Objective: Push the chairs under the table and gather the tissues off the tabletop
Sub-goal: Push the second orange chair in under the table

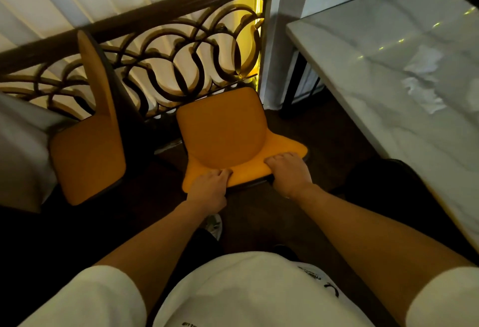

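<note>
An orange chair stands in front of me on the dark floor, its seat toward the railing. Both of my hands grip the top edge of its backrest: my left hand at the left end, my right hand toward the right. The white marble table lies to the right, apart from the chair. Crumpled white tissues lie on its top. A second orange chair stands to the left, partly under another table.
A dark railing with curled metalwork runs right behind the chairs. A white pillar stands between the railing and the marble table. My shoe shows below the chair on the dark floor.
</note>
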`<state>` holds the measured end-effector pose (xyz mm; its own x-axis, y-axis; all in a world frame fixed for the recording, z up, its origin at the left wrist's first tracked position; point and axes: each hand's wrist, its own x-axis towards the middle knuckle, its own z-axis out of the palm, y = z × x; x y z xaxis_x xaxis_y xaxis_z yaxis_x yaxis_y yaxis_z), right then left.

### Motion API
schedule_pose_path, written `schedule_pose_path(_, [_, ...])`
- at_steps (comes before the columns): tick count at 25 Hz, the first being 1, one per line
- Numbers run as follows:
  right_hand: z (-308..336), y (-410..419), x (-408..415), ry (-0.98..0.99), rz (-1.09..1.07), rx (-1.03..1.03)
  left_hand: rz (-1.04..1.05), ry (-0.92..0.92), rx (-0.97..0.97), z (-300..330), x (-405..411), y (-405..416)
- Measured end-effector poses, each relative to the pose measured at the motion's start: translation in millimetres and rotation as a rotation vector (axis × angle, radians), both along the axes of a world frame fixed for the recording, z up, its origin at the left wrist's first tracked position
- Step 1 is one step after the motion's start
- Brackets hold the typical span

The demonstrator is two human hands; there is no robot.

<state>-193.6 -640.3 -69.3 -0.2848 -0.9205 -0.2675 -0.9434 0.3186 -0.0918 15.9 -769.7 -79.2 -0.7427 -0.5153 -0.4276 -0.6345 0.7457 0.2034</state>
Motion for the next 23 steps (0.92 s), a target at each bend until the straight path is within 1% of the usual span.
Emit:
schedule_pose_path(2, [-2,4,5,-0.008,-0.036,0.013,-0.047,0.019,0.019,-5,2,-2])
schedule_pose_path(5, [-5,1,16,-0.006,-0.127,-0.006,-0.215,0.045,-0.012,-11,8,-21])
schedule_pose_path(7, [0,-9,29,-0.006,-0.219,-0.007,-0.284,0.076,0.007,-10,10,-45])
schedule_pose_path(12, [14,-26,83,0.0,-0.462,-0.028,-0.414,0.154,0.071,-2,15,-112])
schedule_pose_path(16, [19,-23,129,0.001,-0.601,-0.008,-0.578,0.149,0.066,-1,23,-128])
schedule_pose_path(19, [18,-24,146,0.007,-0.659,-0.025,-0.614,0.133,0.079,-1,28,-132])
schedule_pose_path(21, [20,-24,150,-0.004,-0.669,-0.002,-0.609,0.134,0.092,3,28,-134])
schedule_pose_path(23, [22,-22,155,-0.025,-0.658,0.012,-0.615,0.081,0.082,10,30,-128])
